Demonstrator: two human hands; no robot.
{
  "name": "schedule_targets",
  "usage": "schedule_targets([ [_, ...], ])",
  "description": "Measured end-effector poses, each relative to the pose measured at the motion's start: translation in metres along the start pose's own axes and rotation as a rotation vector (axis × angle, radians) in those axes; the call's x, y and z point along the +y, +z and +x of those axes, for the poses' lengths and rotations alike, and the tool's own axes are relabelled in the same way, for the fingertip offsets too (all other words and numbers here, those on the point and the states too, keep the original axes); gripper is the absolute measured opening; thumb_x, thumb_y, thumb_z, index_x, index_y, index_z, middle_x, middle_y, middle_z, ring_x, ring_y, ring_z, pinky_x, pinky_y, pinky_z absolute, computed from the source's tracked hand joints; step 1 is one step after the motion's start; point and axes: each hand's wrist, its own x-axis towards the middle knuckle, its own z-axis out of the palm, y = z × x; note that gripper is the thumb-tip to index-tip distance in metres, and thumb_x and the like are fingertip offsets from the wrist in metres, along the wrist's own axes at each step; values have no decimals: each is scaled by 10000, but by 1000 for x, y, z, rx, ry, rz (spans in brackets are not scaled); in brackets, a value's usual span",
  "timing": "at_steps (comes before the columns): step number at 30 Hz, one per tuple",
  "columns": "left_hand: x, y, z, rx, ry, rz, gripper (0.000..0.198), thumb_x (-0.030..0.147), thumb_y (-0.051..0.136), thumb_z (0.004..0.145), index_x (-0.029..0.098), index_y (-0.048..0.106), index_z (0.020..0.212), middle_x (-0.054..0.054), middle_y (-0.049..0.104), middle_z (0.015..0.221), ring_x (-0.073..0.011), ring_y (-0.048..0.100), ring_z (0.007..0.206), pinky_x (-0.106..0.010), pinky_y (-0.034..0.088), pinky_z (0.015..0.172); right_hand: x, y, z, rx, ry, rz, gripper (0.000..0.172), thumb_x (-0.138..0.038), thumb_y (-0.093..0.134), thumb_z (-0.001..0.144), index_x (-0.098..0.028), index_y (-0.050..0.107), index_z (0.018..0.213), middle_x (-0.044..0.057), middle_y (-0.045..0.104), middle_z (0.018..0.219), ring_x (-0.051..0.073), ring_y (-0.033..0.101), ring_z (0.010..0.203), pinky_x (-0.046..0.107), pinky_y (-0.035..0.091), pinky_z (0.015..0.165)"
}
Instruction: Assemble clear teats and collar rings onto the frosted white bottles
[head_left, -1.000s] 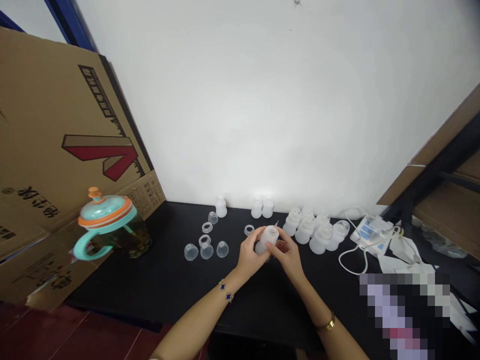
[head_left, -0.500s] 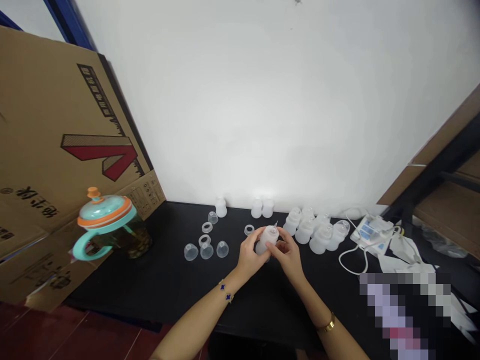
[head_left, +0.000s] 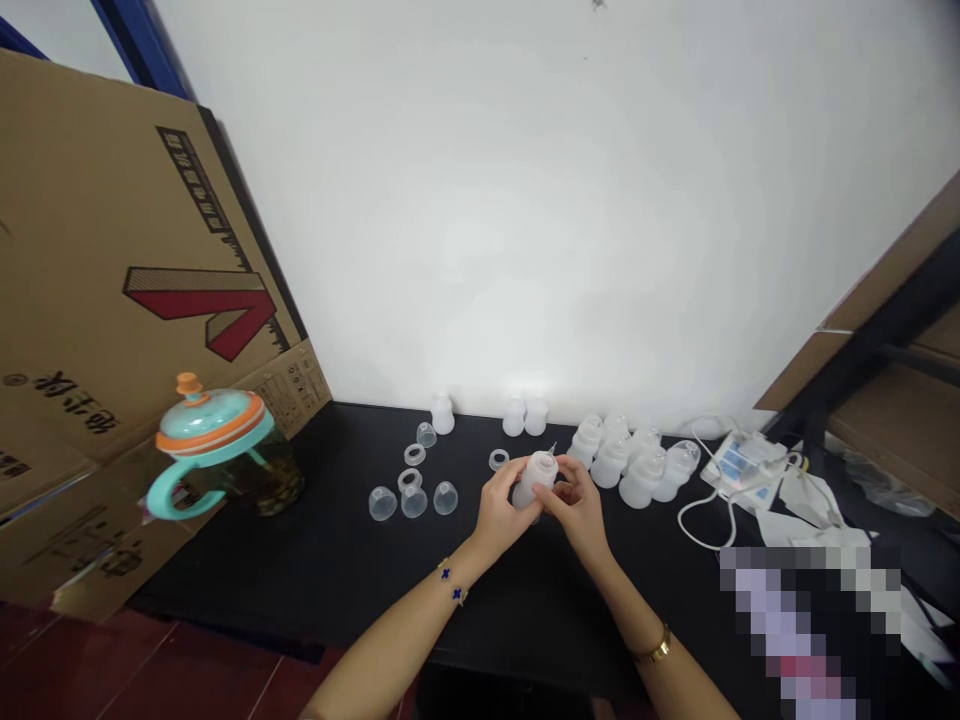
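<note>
A frosted white baby bottle (head_left: pixel 541 468) is held between my two hands above the black table, its neck end tilted up and a small clear tip sticking out at the upper right. My left hand (head_left: pixel 499 510) wraps round its left side. From the right, my right hand (head_left: pixel 582 508) grips it with thumb and fingers near the neck. Just left of the hands lies a white collar ring (head_left: pixel 499 459). Two bare bottle bodies (head_left: pixel 514 417) stand behind, by the wall. A group of bottles with clear domed caps (head_left: pixel 641 476) stands close on the right.
On the left lie clear domed caps (head_left: pixel 382 504) and rings (head_left: pixel 415 455), with one bottle body (head_left: pixel 442 414) behind. A teal-and-orange lidded jug (head_left: pixel 214 430) stands by a large cardboard box (head_left: pixel 90 250). A white power strip with cables (head_left: pixel 742 470) lies right. The white wall (head_left: pixel 510 200) bounds the table's back.
</note>
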Motion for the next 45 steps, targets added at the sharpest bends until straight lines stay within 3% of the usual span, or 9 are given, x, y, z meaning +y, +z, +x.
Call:
schedule_targets([
  [4,0,0,0,-4,-7,-8,359,246,688,828,206,649,1182,-71,731,1126,-220,699,975,-359,577,865,-3,1,0,-4,13,7,532,-408,872,677,-251,599,1106,85,686,1206,109,554,560,283,503,510],
  [11,3,-1,2,18,8,-5,337,233,696,819,200,669,1153,-72,736,1101,-224,697,971,-353,575,859,-3,1,-1,-70,59,46,694,-381,818,762,-290,542,1392,100,660,1310,117,572,588,294,519,528],
  [19,2,-1,2,9,8,-19,344,233,696,826,204,670,1168,-72,732,1119,-226,696,997,-367,573,900,-6,4,-2,-58,45,33,552,-411,812,751,-255,644,1252,86,686,1233,123,552,582,287,510,503],
  [45,-1,0,-1,1,-69,-26,441,286,693,827,218,611,1255,-79,722,1211,-240,708,1057,-393,586,926,-5,7,-3,-24,24,61,497,-442,829,731,-254,533,1083,49,640,1126,81,524,536,244,469,457],
])
